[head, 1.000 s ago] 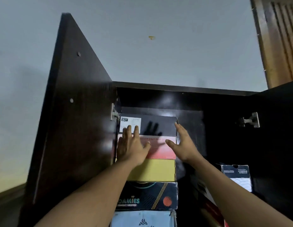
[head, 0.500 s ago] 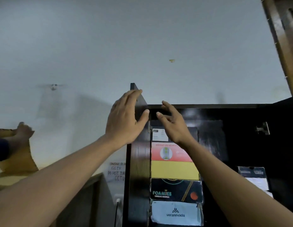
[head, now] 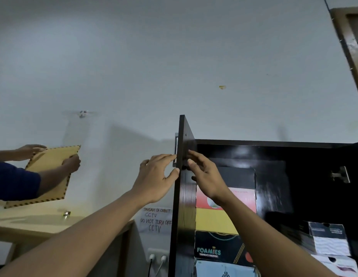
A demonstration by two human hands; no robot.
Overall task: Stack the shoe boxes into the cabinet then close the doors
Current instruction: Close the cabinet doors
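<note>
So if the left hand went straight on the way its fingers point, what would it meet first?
The metal handle on the left cabinet door: the left hand's fingertips are right at it, though contact is hard to judge.

Shoe boxes (head: 215,220) stacked in dark cabinet (head: 274,143); L door (head: 184,216) half-open.
</note>
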